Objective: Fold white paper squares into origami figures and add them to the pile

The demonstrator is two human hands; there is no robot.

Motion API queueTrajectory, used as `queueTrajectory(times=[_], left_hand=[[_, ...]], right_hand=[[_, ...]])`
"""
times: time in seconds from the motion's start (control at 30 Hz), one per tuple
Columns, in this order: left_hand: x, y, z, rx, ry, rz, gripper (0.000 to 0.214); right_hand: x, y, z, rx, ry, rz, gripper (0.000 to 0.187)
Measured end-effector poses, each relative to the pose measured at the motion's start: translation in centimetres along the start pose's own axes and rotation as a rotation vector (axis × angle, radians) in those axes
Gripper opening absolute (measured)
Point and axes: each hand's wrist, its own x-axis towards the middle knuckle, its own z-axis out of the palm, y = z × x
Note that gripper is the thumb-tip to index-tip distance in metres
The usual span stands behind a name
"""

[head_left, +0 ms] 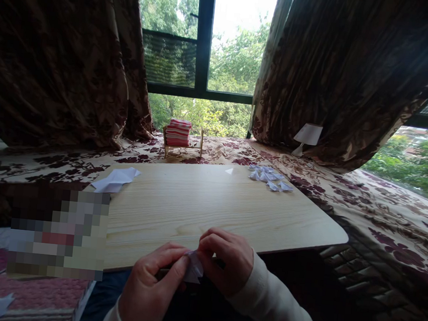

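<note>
My left hand (pixel 150 288) and my right hand (pixel 225 260) meet at the near edge of a light wooden table (pixel 202 205). Both pinch one small folded piece of pale paper (pixel 193 269) between thumb and fingers. The paper is partly hidden by my fingers. Both wrists wear cream sleeves.
Loose white paper sheets (pixel 115 180) lie at the table's far left. Several small folded paper pieces (pixel 269 178) sit at the far right corner, a tiny scrap (pixel 229 170) beside them. A striped red stack on a small wooden stand (pixel 178 134) stands by the window. Dark patterned curtains hang either side.
</note>
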Motion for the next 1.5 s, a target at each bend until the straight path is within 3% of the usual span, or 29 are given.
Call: queueTrajectory(times=[0.2, 0.3, 0.4, 0.5, 0.63, 0.73, 0.9, 1.1, 1.33, 1.5], left_hand=[[0.3, -0.1, -0.3, 0.084, -0.029, 0.041, 0.019], [0.5, 0.1, 0.1, 0.086, 0.021, 0.049, 0.016], [0.6, 0.3, 0.7, -0.012, 0.110, -0.003, 0.017], [0.6, 0.1, 1.0, -0.050, 0.121, -0.030, 0.017], [1.0, -0.5, 0.8, -0.043, 0.125, -0.037, 0.014], [1.4, -1.1, 0.7, -0.166, 0.205, -0.139, 0.016], [1.7, -1.4, 1.1, -0.538, 0.289, -0.409, 0.022], [1.9, -0.9, 1.5, -0.662, 0.302, -0.395, 0.022], [1.8, -0.8, 1.7, -0.695, 0.325, -0.394, 0.023], [1.8, -1.2, 1.5, -0.687, 0.307, -0.371, 0.025]], right_hand=[[0.2, -0.2, -0.2, -0.020, 0.007, -0.016, 0.012], [0.1, -0.1, -0.2, 0.030, 0.000, 0.005, 0.011], [-0.2, 0.2, 0.0, 0.143, 0.011, 0.061, 0.007], [-0.2, 0.4, 0.2, 0.226, 0.009, 0.123, 0.005], [0.0, 0.7, 0.5, 0.236, 0.024, 0.134, 0.009], [-0.2, 0.7, 0.7, 0.236, 0.090, 0.177, 0.012], [-0.8, 0.2, 1.0, 0.058, 0.189, 0.125, 0.017], [-0.6, 0.2, 1.8, -0.185, 0.194, 0.076, 0.017], [-0.4, 0.2, 2.5, -0.195, 0.263, 0.146, 0.013], [-0.1, 0.0, 2.7, -0.207, 0.291, 0.104, 0.015]])
